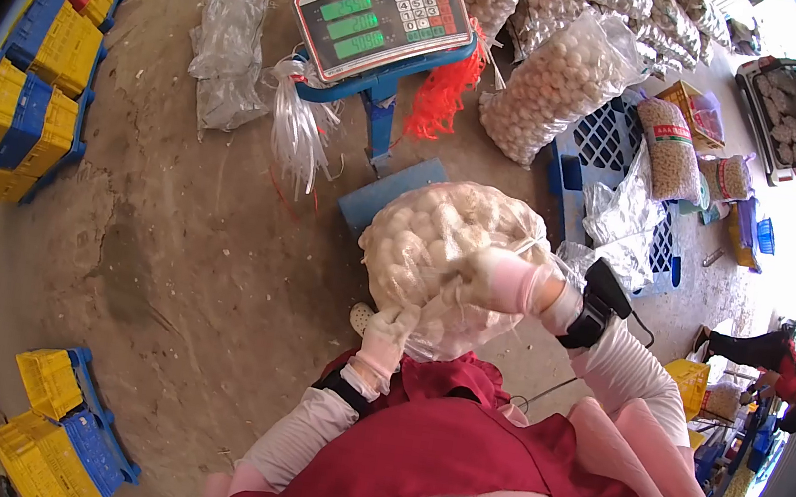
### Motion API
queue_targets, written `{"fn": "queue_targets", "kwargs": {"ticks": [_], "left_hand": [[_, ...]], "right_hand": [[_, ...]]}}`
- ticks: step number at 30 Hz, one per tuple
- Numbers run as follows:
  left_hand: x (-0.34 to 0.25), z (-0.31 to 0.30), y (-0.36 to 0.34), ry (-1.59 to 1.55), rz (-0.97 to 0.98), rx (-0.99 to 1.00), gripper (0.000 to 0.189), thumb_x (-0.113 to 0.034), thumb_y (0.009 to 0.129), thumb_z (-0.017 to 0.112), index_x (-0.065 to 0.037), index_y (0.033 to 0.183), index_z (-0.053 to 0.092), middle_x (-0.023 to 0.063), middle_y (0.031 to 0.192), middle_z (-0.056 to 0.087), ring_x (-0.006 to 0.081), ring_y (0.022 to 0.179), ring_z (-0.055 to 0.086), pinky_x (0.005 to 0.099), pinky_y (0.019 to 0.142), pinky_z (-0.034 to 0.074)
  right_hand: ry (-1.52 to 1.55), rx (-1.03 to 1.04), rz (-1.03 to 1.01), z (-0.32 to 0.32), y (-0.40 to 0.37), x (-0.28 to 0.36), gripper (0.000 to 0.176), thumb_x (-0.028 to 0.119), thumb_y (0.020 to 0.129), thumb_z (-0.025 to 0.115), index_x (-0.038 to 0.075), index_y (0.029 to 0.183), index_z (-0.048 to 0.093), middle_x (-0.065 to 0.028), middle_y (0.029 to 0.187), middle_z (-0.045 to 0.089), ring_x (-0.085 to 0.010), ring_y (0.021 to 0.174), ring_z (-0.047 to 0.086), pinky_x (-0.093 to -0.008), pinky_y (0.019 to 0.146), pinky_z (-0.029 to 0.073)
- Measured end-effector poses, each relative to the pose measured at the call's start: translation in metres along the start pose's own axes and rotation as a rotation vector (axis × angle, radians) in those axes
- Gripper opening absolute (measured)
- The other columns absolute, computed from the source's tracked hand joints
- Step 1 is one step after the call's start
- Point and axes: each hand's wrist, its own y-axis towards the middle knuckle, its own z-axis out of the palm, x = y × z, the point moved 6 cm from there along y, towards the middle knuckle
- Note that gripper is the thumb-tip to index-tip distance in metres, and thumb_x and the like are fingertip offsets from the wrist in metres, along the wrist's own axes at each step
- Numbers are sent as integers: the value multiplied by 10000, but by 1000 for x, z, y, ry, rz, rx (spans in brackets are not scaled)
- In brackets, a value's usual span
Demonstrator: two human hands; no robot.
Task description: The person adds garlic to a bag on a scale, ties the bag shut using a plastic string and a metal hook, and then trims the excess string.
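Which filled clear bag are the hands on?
The bag on the blue scale platform: right hand grips its top, left hand touches its side. The other bags lie behind the scale, untouched.

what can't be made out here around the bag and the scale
head view:
scale platform: mostly behind the bag, so whether the bag rests on it is unclear.
scale display: digits too small to read.
left hand: pale fingers blend into the bag, grip unclear.
person at the right edge: washed out by glare, partly cut off.
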Motion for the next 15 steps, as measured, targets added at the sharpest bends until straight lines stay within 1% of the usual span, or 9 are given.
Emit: {"fn": "queue_targets", "kwargs": {"ticks": [1, 2, 4, 5, 6, 8, 9, 12, 15], "left_hand": [[0, -1, -2, 6, -32, -2, 291, -235, 949, 615, 9, 796, 659, -58, 706, 519, 33, 629, 417, 217, 540, 354], [-1, -1, -1, 8, -29, -2, 291, -235, 949, 615, 9, 796, 659, -58, 706, 519, 33, 629, 417, 217, 540, 354], [4, -3, 1, 49, -42, -23, 250, -216, 954, 607, -7, 832, 668, -52, 709, 529, 35, 624, 431, 215, 539, 360], [20, -8, 12, 51, -40, -17, 250, -216, 954, 607, -7, 832, 668, -52, 709, 529, 35, 624, 431, 215, 539, 360], [22, -6, 12, 37, -41, -18, 248, -219, 955, 607, -13, 827, 662, -55, 703, 521, 35, 618, 430, 215, 535, 359], [21, -5, 10, 7, -42, -14, 245, -223, 958, 608, -27, 817, 648, -59, 690, 505, 35, 607, 428, 214, 527, 356], [18, -5, 7, -13, -48, -15, 244, -225, 959, 608, -33, 811, 642, -62, 683, 497, 35, 601, 427, 213, 523, 354], [16, -5, -1, -69, -68, -12, 244, -231, 962, 610, -53, 796, 622, -69, 664, 473, 35, 585, 424, 212, 511, 350], [19, -7, -1, -208, -99, 14, 249, -238, 965, 611, -73, 780, 603, -76, 645, 449, 34, 568, 421, 211, 499, 345]], "right_hand": [[-68, -95, -37, -9, 4, 4, 310, 220, 845, 633, 53, 1104, 671, -171, 779, 668, -299, 745, 665, -386, 703, 523], [39, -173, -104, -13, 12, 5, 371, 223, 853, 618, 79, 1195, 625, -187, 775, 661, -318, 725, 664, -411, 688, 526], [-73, -198, -7, -1, 31, 15, 379, 234, 861, 620, 82, 1208, 621, -183, 792, 658, -311, 750, 666, -401, 698, 530], [-97, -167, 94, 6, 35, 44, 351, 237, 861, 626, 105, 1186, 638, -164, 799, 662, -314, 771, 667, -401, 720, 534], [-98, -170, 96, 34, 42, 59, 351, 237, 861, 626, 105, 1186, 638, -164, 799, 662, -314, 771, 667, -401, 720, 534], [-256, -85, 38, 94, 50, 80, 150, 167, 835, 590, 135, 957, 671, -140, 793, 679, -331, 787, 681, -416, 726, 534], [-227, -108, -4, 95, 43, 86, 126, 147, 796, 599, 126, 900, 665, -124, 792, 680, -327, 785, 680, -414, 699, 530], [-148, -119, 14, 98, 33, 80, 127, 144, 757, 630, 120, 880, 654, -111, 765, 669, -320, 763, 675, -410, 672, 525], [-121, -158, -107, 99, 23, 75, 125, 156, 746, 642, 119, 866, 643, -96, 734, 648, -318, 739, 671, -410, 660, 529]]}}
